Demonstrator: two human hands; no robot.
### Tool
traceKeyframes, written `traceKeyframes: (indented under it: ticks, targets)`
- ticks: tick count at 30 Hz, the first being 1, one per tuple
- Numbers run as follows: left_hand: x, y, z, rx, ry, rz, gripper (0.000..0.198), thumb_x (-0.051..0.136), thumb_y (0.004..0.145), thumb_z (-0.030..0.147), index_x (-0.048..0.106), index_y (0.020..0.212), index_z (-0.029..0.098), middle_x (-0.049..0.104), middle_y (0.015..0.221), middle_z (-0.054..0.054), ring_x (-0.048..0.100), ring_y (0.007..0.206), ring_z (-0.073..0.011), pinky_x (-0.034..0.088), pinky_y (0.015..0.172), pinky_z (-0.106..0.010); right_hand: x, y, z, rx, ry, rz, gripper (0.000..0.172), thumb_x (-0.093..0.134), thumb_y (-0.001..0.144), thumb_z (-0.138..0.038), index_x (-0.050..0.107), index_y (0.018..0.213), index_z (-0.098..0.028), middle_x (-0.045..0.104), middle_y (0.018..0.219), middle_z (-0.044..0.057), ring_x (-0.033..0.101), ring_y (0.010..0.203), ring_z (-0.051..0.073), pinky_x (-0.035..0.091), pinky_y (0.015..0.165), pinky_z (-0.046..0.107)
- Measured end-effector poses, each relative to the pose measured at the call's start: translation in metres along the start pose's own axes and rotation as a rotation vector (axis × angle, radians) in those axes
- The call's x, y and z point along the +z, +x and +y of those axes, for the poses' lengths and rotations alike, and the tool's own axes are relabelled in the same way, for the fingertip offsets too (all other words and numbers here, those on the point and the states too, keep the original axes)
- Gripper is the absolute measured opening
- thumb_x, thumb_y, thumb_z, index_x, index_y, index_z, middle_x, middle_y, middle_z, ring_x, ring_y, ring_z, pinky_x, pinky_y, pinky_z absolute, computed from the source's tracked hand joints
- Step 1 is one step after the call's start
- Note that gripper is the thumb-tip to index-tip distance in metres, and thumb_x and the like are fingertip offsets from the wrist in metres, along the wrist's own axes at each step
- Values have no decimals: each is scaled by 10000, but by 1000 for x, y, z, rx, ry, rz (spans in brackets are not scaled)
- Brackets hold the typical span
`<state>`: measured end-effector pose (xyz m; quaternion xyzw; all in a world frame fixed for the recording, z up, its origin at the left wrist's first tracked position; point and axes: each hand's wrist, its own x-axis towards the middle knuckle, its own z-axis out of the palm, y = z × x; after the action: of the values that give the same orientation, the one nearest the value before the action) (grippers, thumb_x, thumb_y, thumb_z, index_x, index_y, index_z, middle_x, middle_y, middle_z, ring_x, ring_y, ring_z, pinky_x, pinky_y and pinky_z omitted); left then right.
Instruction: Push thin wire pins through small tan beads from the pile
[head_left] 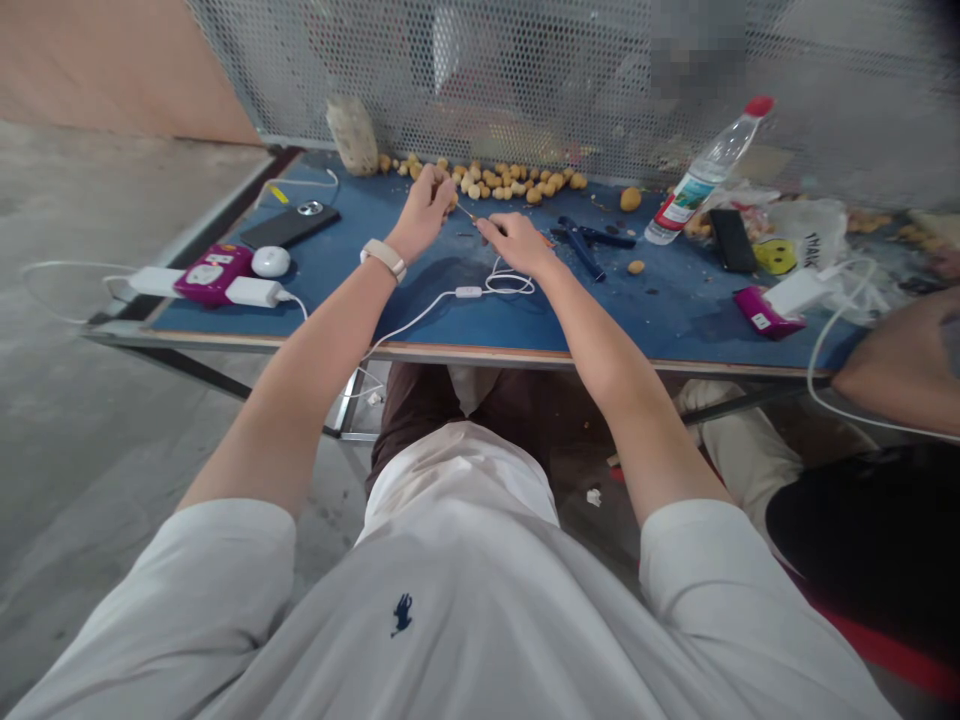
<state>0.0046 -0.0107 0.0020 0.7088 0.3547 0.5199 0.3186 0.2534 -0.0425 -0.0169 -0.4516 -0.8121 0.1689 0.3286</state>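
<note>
My left hand (429,208), wearing a pale band (384,259) on the wrist, pinches a small tan nut-like ball (452,203) near the back of the blue table. Just right of it, my right hand (517,242) is closed around a thin metal-tipped tool (468,213). The tool's tip points at the ball; whether they touch I cannot tell. Most of its handle is hidden in my palm. Behind both hands lies a row of similar tan balls (517,183). A blue-handled hand tool (581,248), like pliers, rests to the right.
A white cable (469,292) loops before my hands. At left are a phone (291,226), a white earbud case (271,262), a purple-and-white charger (216,275) and a cloudy jar (352,135). Rightward stand a water bottle (705,175) and another phone (731,240). Someone's arm (900,360) rests at far right.
</note>
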Motion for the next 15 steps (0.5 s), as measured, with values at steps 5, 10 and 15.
traceKeyframes:
  ticks: [5, 10, 15]
  targets:
    - [0, 5, -10, 16, 5, -5, 766, 774, 1122, 1007, 434, 921, 351, 394, 698, 39, 460, 723, -215, 428, 624, -391, 0, 2, 2, 12, -14, -4, 1008, 365, 1114, -1210, 795, 1082, -299, 736, 912, 130, 815, 1071, 451, 705, 1151, 692]
    - [0, 6, -13, -8, -13, 16, 639, 830, 1175, 789, 456, 918, 339, 468, 736, 25, 482, 674, -198, 473, 611, -389, -1, 1, -7, 9, -4, 2, 1073, 340, 1051, -1270, 786, 1057, -294, 745, 904, 135, 813, 1088, 461, 702, 1145, 682]
    - [1, -12, 28, -1, -11, -5, 510, 824, 1168, 786, 613, 973, 365, 578, 725, -9, 726, 743, -270, 622, 609, -410, -4, -2, -17, 33, -13, 14, 1066, 386, 1048, -1268, 807, 1074, -289, 793, 937, 145, 841, 1112, 474, 701, 1171, 702]
